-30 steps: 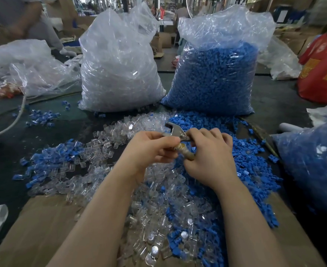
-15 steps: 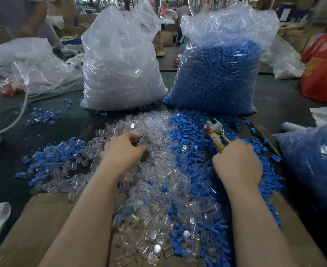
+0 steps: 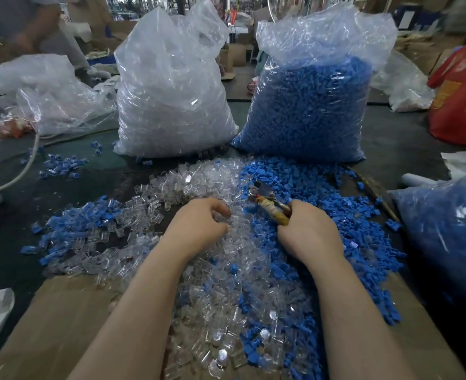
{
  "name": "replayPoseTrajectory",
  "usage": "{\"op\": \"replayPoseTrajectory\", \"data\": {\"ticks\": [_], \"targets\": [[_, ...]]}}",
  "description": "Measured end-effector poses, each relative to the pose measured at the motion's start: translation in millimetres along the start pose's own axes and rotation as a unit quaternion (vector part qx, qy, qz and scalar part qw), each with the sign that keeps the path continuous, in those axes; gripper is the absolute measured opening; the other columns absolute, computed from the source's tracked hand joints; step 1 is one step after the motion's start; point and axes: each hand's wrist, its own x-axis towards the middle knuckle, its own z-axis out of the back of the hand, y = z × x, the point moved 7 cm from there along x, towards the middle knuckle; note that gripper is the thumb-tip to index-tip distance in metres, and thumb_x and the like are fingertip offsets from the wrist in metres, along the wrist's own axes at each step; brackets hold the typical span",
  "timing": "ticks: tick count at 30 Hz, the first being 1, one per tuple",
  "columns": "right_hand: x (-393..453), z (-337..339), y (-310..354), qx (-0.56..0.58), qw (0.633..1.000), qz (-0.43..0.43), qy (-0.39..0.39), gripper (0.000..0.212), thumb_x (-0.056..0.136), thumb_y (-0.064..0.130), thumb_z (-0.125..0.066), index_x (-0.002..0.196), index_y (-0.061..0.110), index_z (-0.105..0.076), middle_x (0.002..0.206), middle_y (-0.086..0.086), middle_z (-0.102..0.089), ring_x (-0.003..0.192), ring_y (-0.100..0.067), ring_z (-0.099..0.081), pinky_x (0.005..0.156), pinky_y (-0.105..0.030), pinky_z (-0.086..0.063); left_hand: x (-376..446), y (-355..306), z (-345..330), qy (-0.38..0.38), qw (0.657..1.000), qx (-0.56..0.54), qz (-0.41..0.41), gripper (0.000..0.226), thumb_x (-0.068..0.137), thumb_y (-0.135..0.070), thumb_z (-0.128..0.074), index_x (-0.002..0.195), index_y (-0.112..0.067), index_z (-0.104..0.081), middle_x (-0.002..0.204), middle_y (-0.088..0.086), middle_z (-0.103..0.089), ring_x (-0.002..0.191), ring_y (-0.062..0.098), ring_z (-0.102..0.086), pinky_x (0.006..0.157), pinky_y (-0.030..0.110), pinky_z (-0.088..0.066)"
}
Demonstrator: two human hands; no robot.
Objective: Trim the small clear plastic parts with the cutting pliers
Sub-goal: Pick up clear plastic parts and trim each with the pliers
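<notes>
Right hand [image 3: 307,231] grips cutting pliers [image 3: 267,200] pointing up-left; left hand [image 3: 199,223] curls into clear parts [image 3: 215,259].

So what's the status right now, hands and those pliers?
Right hand grips cutting pliers, nothing between the blades. Left hand curled, picking in the clear parts. Blue parts mixed in.
</notes>
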Motion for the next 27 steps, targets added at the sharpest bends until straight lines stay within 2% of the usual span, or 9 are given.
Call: {"op": "replayPoseTrajectory", "data": {"ticks": [2,7,12,15,17,19,22,25,27], "targets": [[-0.1,1.4,0.0,0.002,1.000,0.002,-0.008,0.011,0.085,0.028,-0.058,0.089,0.021,-0.050,0.076,0.003,-0.048,0.060,-0.013,-0.042,0.052,-0.031,-0.032,0.2,1.0,1.9,-0.018,1.000,-0.003,0.000,0.020,0.084,-0.020,-0.075,0.089,-0.037,-0.065,0.093,-0.010,-0.062,0.078,0.003,-0.059,0.061,0.019,-0.045],[0.4,-1.2,-4.5,0.004,1.000,-0.022,0.017,0.014,0.086,0.030,-0.060,0.086,0.021,-0.049,0.076,0.001,-0.051,0.062,-0.016,-0.047,0.055,-0.031,-0.037,2.5,4.0,3.7,-0.039,0.999,0.028,0.011,0.015,0.089,-0.024,-0.071,0.102,-0.031,-0.071,0.093,-0.013,-0.064,0.076,-0.002,-0.056,0.058,0.016,-0.040],[0.0,-2.1,-4.1,0.018,0.999,-0.017,0.028,0.010,0.085,0.027,-0.059,0.087,0.021,-0.051,0.076,0.000,-0.053,0.064,-0.018,-0.050,0.055,-0.031,-0.037,4.6,5.9,2.0,-0.037,0.999,0.015,0.008,0.010,0.086,-0.023,-0.073,0.090,-0.029,-0.067,0.090,-0.011,-0.066,0.079,0.003,-0.060,0.062,0.017,-0.046],[-2.4,3.9,-4.1,-0.007,1.000,-0.017,-0.012,0.013,0.085,0.027,-0.059,0.090,0.020,-0.050,0.079,0.002,-0.048,0.062,-0.018,-0.046,0.057,-0.032,-0.036,3.8,4.4,3.0,-0.047,0.999,0.006,0.002,0.011,0.085,-0.022,-0.072,0.085,-0.028,-0.064,0.087,-0.011,-0.066,0.079,0.006,-0.062,0.067,0.023,-0.052],[-4.8,12.6,-8.5,-0.020,0.997,-0.042,-0.059,0.018,0.086,0.028,-0.060,0.096,0.019,-0.049,0.087,0.000,-0.046,0.064,-0.021,-0.043,0.059,-0.033,-0.036,2.8,2.3,7.6,-0.073,0.997,-0.017,-0.006,0.011,0.085,-0.018,-0.069,0.083,-0.027,-0.062,0.084,-0.012,-0.065,0.076,0.005,-0.061,0.065,0.023,-0.051],[-6.3,19.8,-17.8,-0.027,0.992,-0.085,-0.090,0.026,0.087,0.028,-0.062,0.107,0.015,-0.052,0.103,-0.007,-0.052,0.069,-0.025,-0.045,0.061,-0.034,-0.036,1.4,-0.6,12.3,-0.099,0.994,-0.043,-0.014,0.011,0.084,-0.016,-0.067,0.081,-0.025,-0.061,0.080,-0.012,-0.065,0.072,0.005,-0.061,0.058,0.022,-0.046],[-6.3,22.7,-36.2,-0.038,0.984,-0.146,-0.094,0.038,0.089,0.028,-0.063,0.120,0.007,-0.053,0.121,-0.016,-0.052,0.073,-0.028,-0.045,0.068,-0.036,-0.038,-0.6,-6.1,14.9,-0.116,0.990,-0.070,-0.024,0.013,0.084,-0.015,-0.068,0.079,-0.025,-0.061,0.076,-0.010,-0.065,0.069,0.006,-0.062,0.057,0.020,-0.044],[-6.3,18.9,-42.7,-0.044,0.984,-0.157,-0.068,0.027,0.090,0.029,-0.062,0.107,0.010,-0.053,0.123,-0.016,-0.050,0.059,-0.021,-0.037,0.069,-0.037,-0.038,-1.7,-8.3,15.7,-0.123,0.988,-0.088,-0.027,0.012,0.083,-0.019,-0.072,0.081,-0.026,-0.062,0.079,-0.010,-0.068,0.072,0.008,-0.064,0.062,0.023,-0.051],[-5.0,14.6,-38.8,-0.049,0.988,-0.140,-0.051,0.022,0.090,0.029,-0.062,0.094,0.015,-0.046,0.114,-0.012,-0.052,0.057,-0.019,-0.034,0.067,-0.037,-0.038,-2.4,-7.9,15.4,-0.121,0.987,-0.097,-0.028,0.012,0.082,-0.025,-0.076,0.081,-0.026,-0.064,0.079,-0.010,-0.068,0.074,0.007,-0.064,0.064,0.023,-0.050]]}}
